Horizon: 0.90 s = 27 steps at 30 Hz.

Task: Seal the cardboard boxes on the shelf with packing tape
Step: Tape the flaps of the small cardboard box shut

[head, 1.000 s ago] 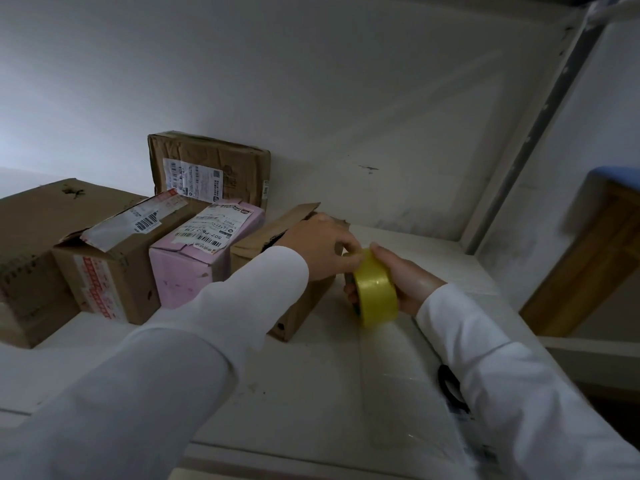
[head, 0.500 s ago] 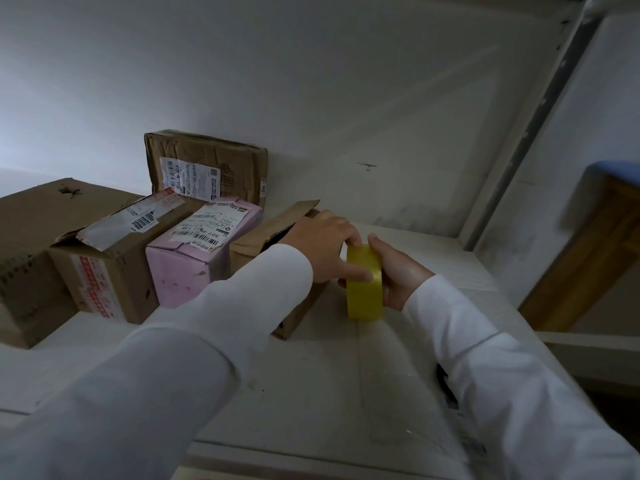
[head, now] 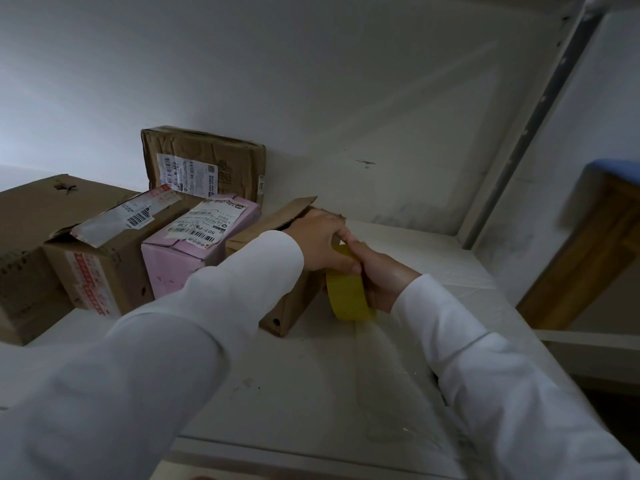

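**Both hands on the tape roll beside an open box**

The yellow tape roll stands on edge just above the white shelf, right beside the near end of a small brown box whose top flap is lifted. The right hand grasps the roll from the right, fingers curled around its rim. The left hand lies over the top of the box, its fingertips pinching at the upper edge of the roll. To the left stand a pink box, a labelled brown box and a large brown box; another brown box leans upright against the wall behind them.
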Available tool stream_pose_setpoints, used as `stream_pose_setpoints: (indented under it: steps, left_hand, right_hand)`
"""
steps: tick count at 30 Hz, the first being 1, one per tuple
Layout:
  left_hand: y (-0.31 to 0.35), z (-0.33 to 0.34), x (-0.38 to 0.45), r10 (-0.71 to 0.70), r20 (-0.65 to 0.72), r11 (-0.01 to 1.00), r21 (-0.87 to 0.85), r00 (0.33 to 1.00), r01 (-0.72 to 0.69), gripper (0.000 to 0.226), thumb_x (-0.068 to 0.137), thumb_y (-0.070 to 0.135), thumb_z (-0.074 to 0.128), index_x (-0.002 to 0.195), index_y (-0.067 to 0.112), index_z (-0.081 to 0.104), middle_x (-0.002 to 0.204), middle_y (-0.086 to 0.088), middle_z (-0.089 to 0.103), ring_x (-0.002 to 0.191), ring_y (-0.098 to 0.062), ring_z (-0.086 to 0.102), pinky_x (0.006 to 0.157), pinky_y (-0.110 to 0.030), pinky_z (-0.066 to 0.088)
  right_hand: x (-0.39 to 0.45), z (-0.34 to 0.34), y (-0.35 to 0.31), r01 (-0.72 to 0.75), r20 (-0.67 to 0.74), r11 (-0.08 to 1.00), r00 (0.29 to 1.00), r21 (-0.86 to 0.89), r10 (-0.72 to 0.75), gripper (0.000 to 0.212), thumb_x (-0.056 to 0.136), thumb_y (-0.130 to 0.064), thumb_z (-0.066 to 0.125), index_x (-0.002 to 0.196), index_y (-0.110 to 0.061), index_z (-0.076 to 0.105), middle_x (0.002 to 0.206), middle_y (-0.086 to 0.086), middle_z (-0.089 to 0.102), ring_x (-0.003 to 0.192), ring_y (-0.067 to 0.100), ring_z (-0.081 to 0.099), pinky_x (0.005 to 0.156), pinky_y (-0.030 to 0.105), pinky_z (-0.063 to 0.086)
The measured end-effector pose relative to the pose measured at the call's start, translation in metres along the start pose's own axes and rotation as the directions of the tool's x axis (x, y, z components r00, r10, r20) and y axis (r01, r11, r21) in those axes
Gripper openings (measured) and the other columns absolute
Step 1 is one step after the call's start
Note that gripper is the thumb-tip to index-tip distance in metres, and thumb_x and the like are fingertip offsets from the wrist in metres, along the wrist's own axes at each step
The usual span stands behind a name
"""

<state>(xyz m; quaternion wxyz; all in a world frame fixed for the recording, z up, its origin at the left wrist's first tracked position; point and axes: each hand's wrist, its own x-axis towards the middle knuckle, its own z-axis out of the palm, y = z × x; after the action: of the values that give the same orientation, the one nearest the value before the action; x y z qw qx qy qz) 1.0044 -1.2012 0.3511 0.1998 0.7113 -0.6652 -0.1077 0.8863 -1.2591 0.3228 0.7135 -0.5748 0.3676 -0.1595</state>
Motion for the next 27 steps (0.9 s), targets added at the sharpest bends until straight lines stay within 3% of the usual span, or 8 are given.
stream_pose_setpoints:
  steps: [3, 8, 13, 15, 17, 19, 24, 27]
  left_hand:
    - [-0.001, -0.002, -0.001, 0.017, 0.022, 0.999, -0.05, 1.0, -0.016, 0.037, 0.081, 0.033, 0.071, 0.114, 0.018, 0.061, 0.124, -0.003, 0.053, 0.115, -0.019, 0.045, 0.091, -0.025, 0.036]
    - [-0.003, -0.003, 0.0, 0.034, 0.051, 0.996, -0.086, 0.998, -0.029, 0.03, 0.083, 0.029, 0.07, 0.109, 0.02, 0.06, 0.126, -0.004, 0.052, 0.117, -0.02, 0.045, 0.09, -0.023, 0.035]
    - [-0.002, -0.002, -0.001, 0.057, 0.059, 0.997, -0.064, 0.997, -0.053, 0.027, 0.087, 0.024, 0.066, 0.107, 0.006, 0.066, 0.123, -0.009, 0.059, 0.115, -0.024, 0.051, 0.095, -0.03, 0.04]
    - [-0.004, -0.001, -0.002, 0.05, 0.025, 0.997, -0.055, 0.998, -0.048, 0.03, 0.087, 0.028, 0.066, 0.111, 0.011, 0.064, 0.123, -0.009, 0.058, 0.117, -0.025, 0.05, 0.098, -0.033, 0.041]
    - [-0.005, -0.001, 0.0, 0.005, 0.023, 0.999, 0.051, 1.0, -0.006, 0.05, 0.086, 0.04, 0.063, 0.129, 0.016, 0.053, 0.137, -0.006, 0.046, 0.129, -0.025, 0.037, 0.106, -0.034, 0.031]
    - [-0.006, 0.002, 0.001, 0.003, 0.039, 0.99, 0.14, 0.999, -0.008, 0.057, 0.089, 0.046, 0.057, 0.138, 0.018, 0.048, 0.148, -0.001, 0.036, 0.137, -0.023, 0.024, 0.11, -0.034, 0.021]
    - [-0.013, 0.007, 0.003, 0.102, -0.048, 0.994, 0.054, 0.994, -0.099, 0.046, 0.084, 0.043, 0.064, 0.126, 0.027, 0.06, 0.136, 0.006, 0.05, 0.13, -0.017, 0.03, 0.108, -0.034, 0.026]
    - [-0.016, 0.009, 0.003, 0.115, -0.108, 0.993, 0.025, 0.987, -0.113, 0.04, 0.081, 0.039, 0.07, 0.119, 0.026, 0.065, 0.133, 0.01, 0.052, 0.13, -0.014, 0.03, 0.109, -0.034, 0.025]
  right_hand:
    - [0.001, 0.004, 0.002, 0.019, 0.015, 1.0, 1.0, 0.007, -0.019, 0.042, 0.101, -0.04, 0.031, 0.118, -0.011, 0.055, 0.095, 0.008, 0.062, 0.091, 0.023, 0.06, 0.089, 0.037, 0.048]
    - [0.001, 0.007, 0.005, 0.036, -0.014, 0.999, 0.999, 0.017, -0.036, 0.048, 0.101, -0.039, 0.031, 0.134, -0.008, 0.045, 0.12, 0.017, 0.057, 0.12, 0.031, 0.052, 0.101, 0.04, 0.043]
    - [0.006, 0.006, 0.008, 0.081, -0.031, 0.996, 0.996, -0.042, -0.082, 0.045, 0.101, -0.037, 0.032, 0.132, -0.009, 0.047, 0.128, 0.018, 0.055, 0.114, 0.03, 0.055, 0.097, 0.038, 0.043]
    - [0.006, 0.003, 0.009, 0.091, -0.014, 0.995, 0.996, -0.046, -0.092, 0.04, 0.101, -0.039, 0.03, 0.121, -0.013, 0.054, 0.118, 0.013, 0.06, 0.103, 0.025, 0.059, 0.094, 0.037, 0.045]
    - [0.006, 0.0, 0.01, 0.072, 0.027, 0.997, 0.997, -0.024, -0.071, 0.041, 0.1, -0.044, 0.028, 0.112, -0.016, 0.055, 0.106, 0.009, 0.062, 0.094, 0.021, 0.06, 0.092, 0.037, 0.047]
    - [0.007, -0.002, 0.012, 0.077, 0.029, 0.997, 0.997, 0.015, -0.078, 0.047, 0.1, -0.047, 0.026, 0.123, -0.015, 0.05, 0.113, 0.013, 0.06, 0.099, 0.024, 0.059, 0.092, 0.036, 0.046]
    - [0.01, 0.0, 0.016, 0.123, 0.02, 0.987, 0.992, 0.1, -0.125, 0.052, 0.1, -0.046, 0.024, 0.134, -0.011, 0.043, 0.108, 0.011, 0.06, 0.105, 0.027, 0.058, 0.098, 0.043, 0.045]
    - [0.011, -0.001, 0.018, 0.123, 0.031, 0.991, 0.992, 0.052, -0.124, 0.052, 0.1, -0.045, 0.023, 0.136, -0.012, 0.042, 0.127, 0.016, 0.054, 0.117, 0.031, 0.052, 0.105, 0.045, 0.04]
